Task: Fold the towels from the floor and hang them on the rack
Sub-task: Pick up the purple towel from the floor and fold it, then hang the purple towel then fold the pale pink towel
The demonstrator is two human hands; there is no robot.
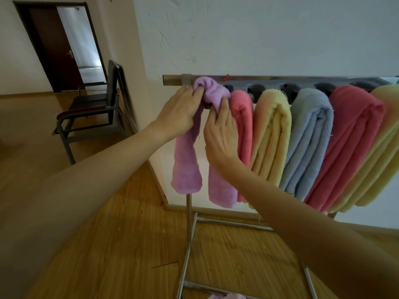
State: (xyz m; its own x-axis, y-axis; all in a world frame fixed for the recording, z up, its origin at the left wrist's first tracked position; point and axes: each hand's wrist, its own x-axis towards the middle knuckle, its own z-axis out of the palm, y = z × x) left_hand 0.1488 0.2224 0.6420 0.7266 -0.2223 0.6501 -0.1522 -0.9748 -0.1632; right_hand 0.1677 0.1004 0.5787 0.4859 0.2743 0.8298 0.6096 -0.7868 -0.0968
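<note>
Purple towel (pixel 190 160) draped over the left end of the rack (pixel 172 80), just left of frame centre; its long axis runs vertically, both folded ends pointing down toward the floor, the bunched fold uppermost on the bar. Left hand (pixel 179 113) grips the bunched top with curled fingers; right hand (pixel 222 130) pinches the fold from the right side. To the right along the bar hang a pink towel (pixel 241 117), yellow towel (pixel 272 130), blue towel (pixel 308 139), a second pink towel (pixel 349 143) and another yellow towel (pixel 384 147), each folded, long axes fanning downward
</note>
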